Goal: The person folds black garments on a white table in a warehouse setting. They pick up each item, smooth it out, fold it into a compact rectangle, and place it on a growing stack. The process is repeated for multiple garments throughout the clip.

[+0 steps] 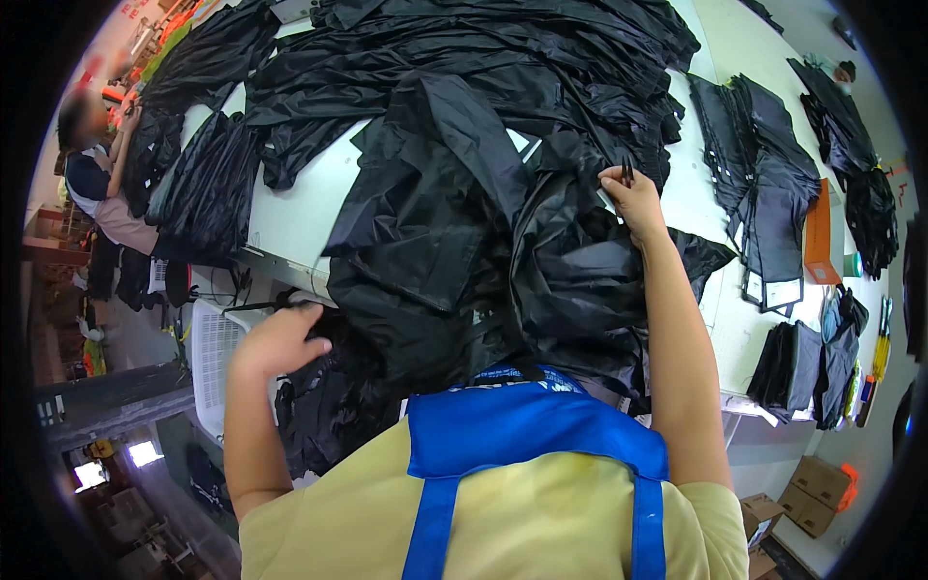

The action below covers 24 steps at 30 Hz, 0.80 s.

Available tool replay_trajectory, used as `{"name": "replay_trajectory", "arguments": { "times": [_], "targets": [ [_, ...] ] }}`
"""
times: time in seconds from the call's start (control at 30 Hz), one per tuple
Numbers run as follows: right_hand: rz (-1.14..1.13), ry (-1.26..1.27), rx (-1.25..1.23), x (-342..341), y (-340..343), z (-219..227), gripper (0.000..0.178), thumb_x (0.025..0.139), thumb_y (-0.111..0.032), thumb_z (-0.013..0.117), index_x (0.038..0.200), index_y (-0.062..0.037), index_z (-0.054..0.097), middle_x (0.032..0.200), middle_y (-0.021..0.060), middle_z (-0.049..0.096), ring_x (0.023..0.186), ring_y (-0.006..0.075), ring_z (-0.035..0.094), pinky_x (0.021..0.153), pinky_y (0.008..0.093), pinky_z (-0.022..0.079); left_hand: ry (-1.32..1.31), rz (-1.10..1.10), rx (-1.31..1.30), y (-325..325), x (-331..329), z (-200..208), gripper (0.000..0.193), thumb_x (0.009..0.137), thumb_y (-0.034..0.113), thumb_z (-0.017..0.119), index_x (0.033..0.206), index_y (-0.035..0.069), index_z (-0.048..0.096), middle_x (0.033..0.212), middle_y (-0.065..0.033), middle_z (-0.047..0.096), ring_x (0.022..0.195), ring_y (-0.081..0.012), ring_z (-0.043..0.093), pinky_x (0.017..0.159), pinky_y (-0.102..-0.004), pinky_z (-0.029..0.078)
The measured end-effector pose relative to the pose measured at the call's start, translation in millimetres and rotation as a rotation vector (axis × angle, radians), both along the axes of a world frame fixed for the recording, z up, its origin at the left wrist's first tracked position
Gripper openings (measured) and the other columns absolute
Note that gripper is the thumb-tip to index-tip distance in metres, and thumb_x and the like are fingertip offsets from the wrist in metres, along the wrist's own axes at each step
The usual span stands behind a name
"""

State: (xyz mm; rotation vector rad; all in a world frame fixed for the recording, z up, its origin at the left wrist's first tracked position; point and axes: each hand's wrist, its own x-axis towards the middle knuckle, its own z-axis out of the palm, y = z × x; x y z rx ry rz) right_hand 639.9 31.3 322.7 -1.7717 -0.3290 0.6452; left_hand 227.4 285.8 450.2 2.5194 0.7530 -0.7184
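Note:
A black, thin-fabric garment (416, 222) lies crumpled over the front edge of the white table (300, 217) and hangs down toward my blue apron. My right hand (636, 201) is closed at the garment's right side, with a small black two-pronged tool (626, 172) sticking up from its fingers. Whether those fingers also pinch fabric is hidden. At the garment's left edge, my left hand (280, 338) has its thumb and fingers apart and holds nothing visible. Below it hangs more dark fabric (333, 406).
Heaped black garments (464, 58) cover the table's far side, with folded stacks (764, 164) at right. A white plastic basket (215, 362) stands beside my left arm. An orange box (822, 237) sits at right. Another person (101, 184) works at the far left.

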Motion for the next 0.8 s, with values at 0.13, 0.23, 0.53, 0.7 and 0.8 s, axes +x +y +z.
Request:
{"name": "replay_trajectory", "arguments": {
  "times": [0.13,0.23,0.53,0.7,0.8],
  "targets": [
    [-0.163,-0.42,-0.075,9.7,-1.9,-31.6,0.047,0.076,-0.016,0.072,0.116,0.0006,0.056,0.096,0.0127,0.064,0.086,0.0203,0.062,0.079,0.029,0.047,-0.219,-0.03,-0.743,-23.6,24.1,34.9,0.047,0.087,0.015,0.059,0.132,0.003,0.049,0.107,-0.0171,0.066,0.096,-0.0252,0.066,0.083,-0.0336,0.052],
    [0.054,-0.374,-0.151,27.1,13.7,-64.8,0.064,0.071,-0.024,0.077,0.126,-0.0037,0.051,0.102,0.0181,0.065,0.093,0.0263,0.063,0.083,0.0337,0.048,-0.517,0.068,-1.096,-50.3,77.1,0.6,0.056,0.092,0.024,0.059,0.139,0.002,0.038,0.129,-0.0148,0.053,0.115,-0.0207,0.053,0.09,-0.0346,0.048],
    [0.074,-0.029,0.191,-31.3,-8.7,67.3,0.014,0.09,-0.011,0.054,0.103,-0.007,0.059,0.068,-0.0072,0.048,0.054,0.0023,0.041,0.049,0.0189,0.032,-0.781,0.792,-1.659,-110.1,239.7,-58.2,0.027,0.094,0.016,0.054,0.109,-0.007,0.053,0.108,-0.019,0.061,0.098,-0.0247,0.063,0.087,-0.0352,0.053],
    [0.111,-0.166,0.125,-58.6,-45.4,132.3,0.01,0.09,-0.011,0.053,0.094,-0.0055,0.06,0.067,-0.0081,0.044,0.057,0.0016,0.037,0.052,0.0188,0.03,-0.903,0.881,-1.942,-135.5,237.4,-18.5,0.02,0.093,0.014,0.055,0.108,0.001,0.057,0.109,-0.014,0.062,0.099,-0.0249,0.062,0.083,-0.0346,0.053],
    [0.151,-0.099,0.173,-60.9,-54.9,139.0,0.011,0.09,-0.012,0.052,0.093,-0.0051,0.06,0.067,-0.0087,0.043,0.058,0.0013,0.037,0.052,0.0187,0.029,-1.039,0.813,-1.891,-133.5,231.8,-3.8,0.016,0.092,0.009,0.054,0.108,0.004,0.057,0.11,-0.0147,0.062,0.106,-0.0257,0.059,0.084,-0.0357,0.052]
  ]
}}
